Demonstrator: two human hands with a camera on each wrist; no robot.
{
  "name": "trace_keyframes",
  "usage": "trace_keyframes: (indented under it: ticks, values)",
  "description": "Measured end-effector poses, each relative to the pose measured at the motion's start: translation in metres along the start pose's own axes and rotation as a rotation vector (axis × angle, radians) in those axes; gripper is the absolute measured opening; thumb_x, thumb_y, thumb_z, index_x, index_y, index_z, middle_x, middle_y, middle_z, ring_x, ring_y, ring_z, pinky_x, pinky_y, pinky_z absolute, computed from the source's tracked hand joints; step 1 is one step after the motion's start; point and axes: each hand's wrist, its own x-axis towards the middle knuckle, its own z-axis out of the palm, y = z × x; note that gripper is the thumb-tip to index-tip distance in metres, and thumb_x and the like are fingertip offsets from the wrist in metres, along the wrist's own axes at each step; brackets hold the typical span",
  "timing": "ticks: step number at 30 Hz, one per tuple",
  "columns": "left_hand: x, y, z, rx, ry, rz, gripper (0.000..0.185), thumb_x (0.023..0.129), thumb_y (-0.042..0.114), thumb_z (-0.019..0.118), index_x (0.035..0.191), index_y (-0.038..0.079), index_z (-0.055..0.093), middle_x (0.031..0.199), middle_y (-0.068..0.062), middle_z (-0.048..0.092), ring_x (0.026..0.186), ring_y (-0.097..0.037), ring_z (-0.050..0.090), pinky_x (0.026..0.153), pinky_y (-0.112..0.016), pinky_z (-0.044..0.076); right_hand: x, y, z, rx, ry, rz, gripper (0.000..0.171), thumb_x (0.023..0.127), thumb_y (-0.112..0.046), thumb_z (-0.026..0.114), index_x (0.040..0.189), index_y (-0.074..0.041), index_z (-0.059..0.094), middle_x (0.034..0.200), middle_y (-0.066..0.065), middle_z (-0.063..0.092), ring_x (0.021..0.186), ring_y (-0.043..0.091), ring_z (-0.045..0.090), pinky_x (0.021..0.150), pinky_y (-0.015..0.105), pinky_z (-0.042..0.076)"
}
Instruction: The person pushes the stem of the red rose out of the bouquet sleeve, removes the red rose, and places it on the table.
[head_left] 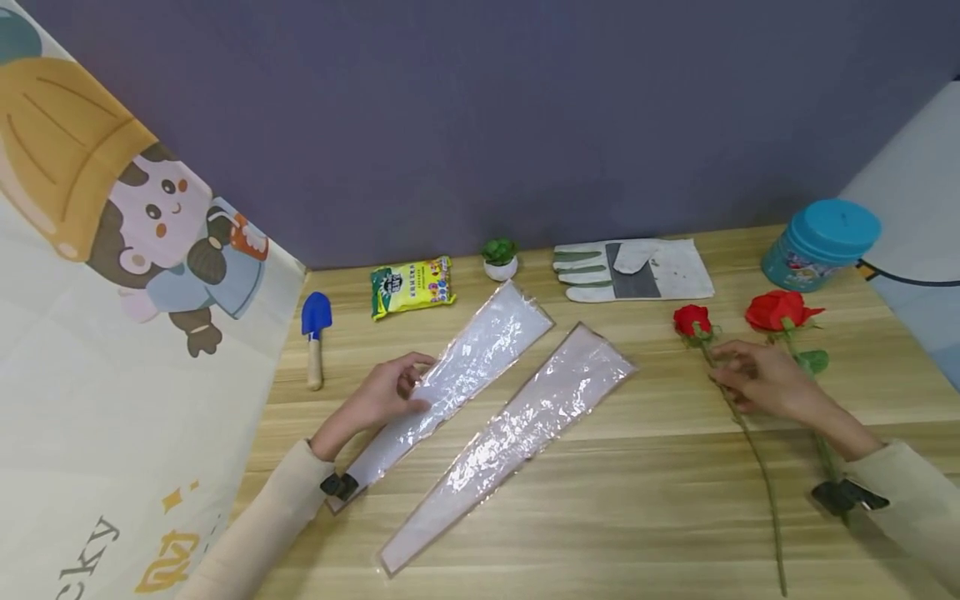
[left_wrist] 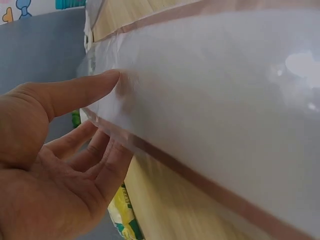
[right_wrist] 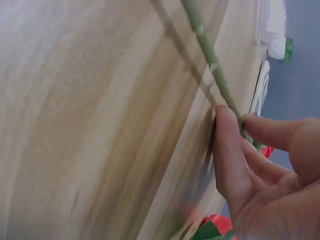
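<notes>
My left hand holds the edge of the left flower sleeve, a long tapered clear-and-white wrapper. In the left wrist view the thumb lies on the sleeve's face, while the other fingers reach beneath its edge. A second flower sleeve lies beside it on the table. With thumb and forefinger, my right hand pinches the stem of a red rose just below the bloom. That green stem runs toward the table's front. Another red rose lies to the right, partly hidden under the right forearm.
Along the back of the wooden table stand a yellow-green packet, a small potted plant, a work glove and a blue lidded tub. A blue trowel lies at left. A dark partition rises behind.
</notes>
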Motion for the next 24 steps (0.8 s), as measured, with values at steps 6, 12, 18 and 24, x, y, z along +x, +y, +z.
trace_keyframes:
  ticks: [6,12,18,24]
  values:
    - [-0.001,0.0,-0.001,0.018,0.006,0.006,0.066,0.08,0.003,0.086,0.14,0.004,0.059,0.103,-0.014,0.072,0.085,-0.018,0.068,0.076,-0.028,0.063,0.001,-0.001,-0.004,0.013,0.0,0.021,0.051,0.107,-0.028,0.06,0.141,0.009,0.051,0.105,0.02,0.074,0.074,0.009,0.069,0.059,0.03,0.065]
    - [-0.005,0.0,-0.002,0.061,0.05,0.048,0.065,0.081,0.003,0.085,0.14,0.001,0.059,0.116,-0.019,0.072,0.099,-0.03,0.072,0.087,-0.041,0.065,-0.004,-0.007,-0.013,-0.047,0.051,-0.039,0.046,0.106,-0.027,0.062,0.138,0.005,0.055,0.115,0.027,0.07,0.077,0.013,0.071,0.058,0.03,0.063]
    - [-0.012,0.015,-0.003,0.176,0.157,0.126,0.062,0.088,0.009,0.082,0.144,0.005,0.056,0.133,-0.019,0.067,0.116,-0.036,0.068,0.099,-0.05,0.061,-0.008,-0.031,-0.021,-0.162,0.176,-0.19,0.036,0.101,-0.018,0.069,0.13,0.001,0.064,0.109,0.022,0.073,0.085,0.02,0.073,0.061,0.02,0.056]
    - [-0.011,0.038,-0.005,0.349,0.213,0.303,0.067,0.093,0.023,0.079,0.152,0.01,0.05,0.154,-0.013,0.054,0.142,-0.032,0.054,0.12,-0.049,0.047,-0.013,-0.076,-0.017,-0.325,0.239,-0.302,0.033,0.096,-0.02,0.075,0.125,-0.004,0.068,0.109,0.013,0.077,0.091,0.03,0.074,0.066,0.034,0.063]
